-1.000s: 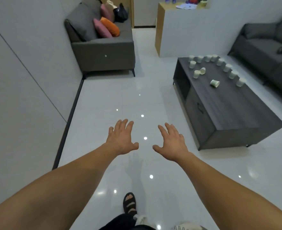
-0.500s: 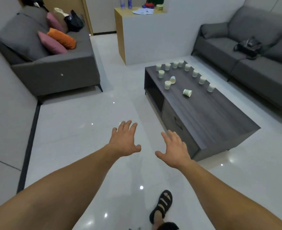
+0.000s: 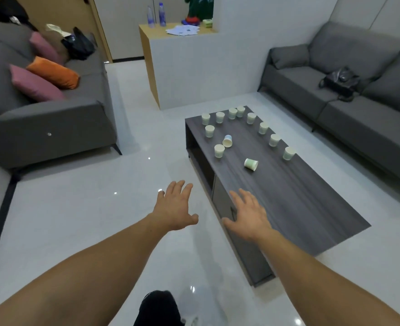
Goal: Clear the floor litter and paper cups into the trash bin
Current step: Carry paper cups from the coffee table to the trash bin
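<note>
Several pale green paper cups stand on the far half of a dark wood coffee table (image 3: 307, 208). One cup (image 3: 250, 164) lies on its side near the table's middle, and another tipped cup (image 3: 227, 140) rests beside an upright cup (image 3: 219, 150). My left hand (image 3: 174, 208) is stretched out over the white floor, fingers spread, holding nothing. My right hand (image 3: 249, 214) hovers over the table's near left edge, also spread and empty. Both hands are well short of the cups. No trash bin and no floor litter are in view.
A grey sofa (image 3: 53, 128) with pink and orange cushions stands at the left. Another grey sofa (image 3: 349, 114) with a black bag (image 3: 340, 81) runs along the right. A white partition with a wooden counter (image 3: 189, 67) stands behind the table. Glossy white floor (image 3: 88, 220) lies between.
The view has swung right and moved closer to the coffee table. My right hand now reaches over the table's near edge; both hands stay spread and empty.
</note>
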Demonstrator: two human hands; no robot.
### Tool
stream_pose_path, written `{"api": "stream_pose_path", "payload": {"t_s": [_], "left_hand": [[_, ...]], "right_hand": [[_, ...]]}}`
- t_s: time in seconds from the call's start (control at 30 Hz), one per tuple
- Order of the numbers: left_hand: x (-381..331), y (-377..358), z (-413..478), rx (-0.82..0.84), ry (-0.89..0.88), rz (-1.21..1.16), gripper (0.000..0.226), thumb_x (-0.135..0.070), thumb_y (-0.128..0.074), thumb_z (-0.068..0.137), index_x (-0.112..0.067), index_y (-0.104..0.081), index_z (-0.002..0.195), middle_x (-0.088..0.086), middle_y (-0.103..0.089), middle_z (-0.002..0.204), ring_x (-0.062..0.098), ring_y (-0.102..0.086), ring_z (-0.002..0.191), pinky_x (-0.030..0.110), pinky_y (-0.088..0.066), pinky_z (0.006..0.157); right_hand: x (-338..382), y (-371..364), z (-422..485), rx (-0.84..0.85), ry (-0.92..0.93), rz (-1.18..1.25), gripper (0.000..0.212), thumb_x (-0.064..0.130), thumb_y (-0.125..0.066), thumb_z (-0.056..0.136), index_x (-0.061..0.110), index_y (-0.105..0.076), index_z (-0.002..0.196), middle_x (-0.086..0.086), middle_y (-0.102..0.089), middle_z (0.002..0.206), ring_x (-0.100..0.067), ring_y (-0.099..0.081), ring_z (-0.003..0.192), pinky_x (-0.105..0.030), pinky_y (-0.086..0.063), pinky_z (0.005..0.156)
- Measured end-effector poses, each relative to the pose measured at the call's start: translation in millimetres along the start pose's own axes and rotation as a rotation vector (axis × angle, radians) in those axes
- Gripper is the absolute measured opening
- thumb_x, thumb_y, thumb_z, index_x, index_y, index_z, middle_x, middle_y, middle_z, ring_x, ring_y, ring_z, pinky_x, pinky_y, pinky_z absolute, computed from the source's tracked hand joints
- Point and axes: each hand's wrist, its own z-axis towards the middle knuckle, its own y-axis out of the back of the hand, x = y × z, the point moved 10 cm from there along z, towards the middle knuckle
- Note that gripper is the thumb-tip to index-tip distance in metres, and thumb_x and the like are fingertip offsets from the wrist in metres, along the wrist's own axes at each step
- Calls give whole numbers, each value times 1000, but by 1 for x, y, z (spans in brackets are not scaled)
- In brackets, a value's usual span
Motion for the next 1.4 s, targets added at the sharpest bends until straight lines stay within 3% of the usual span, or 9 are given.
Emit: {"api": "stream_pose_path", "payload": {"t_s": [0.47, 0.77, 1.07, 1.4], "left_hand": [[-25, 65, 302, 21, -300, 32, 95, -58, -60, 75, -24, -12, 149, 2, -11, 158, 24, -4, 146, 50, -18, 115], [-84, 44, 433, 164, -435, 85, 99, -56, -64, 73, -24, -10, 151, 1, -11, 157, 24, -4, 146, 50, -17, 116], [-149, -27, 558, 366, -432, 92, 97, -53, -63, 77, -22, -9, 152, 1, -11, 159, 22, -4, 147, 45, -14, 118], [-180, -174, 625, 577, -445, 14, 94, -51, -62, 80, -23, -9, 152, -1, -15, 158, 20, -11, 145, 42, -17, 118]], "right_hand": [[-63, 68, 231, -58, -261, 73, 88, 58, -54, 85, 28, -8, 154, 3, -5, 161, -19, -2, 148, -46, -20, 117], [-162, 59, 319, 42, -422, 166, 91, 55, -59, 83, 29, -8, 154, 2, -3, 162, -21, -3, 148, -45, -20, 116], [-268, 20, 427, 191, -440, 224, 94, 54, -64, 80, 29, -10, 153, 1, -8, 161, -23, -7, 148, -45, -24, 115], [-351, -95, 521, 313, -468, 289, 97, 44, -67, 81, 25, -6, 154, -4, -6, 161, -29, -6, 147, -47, -28, 115]]}}
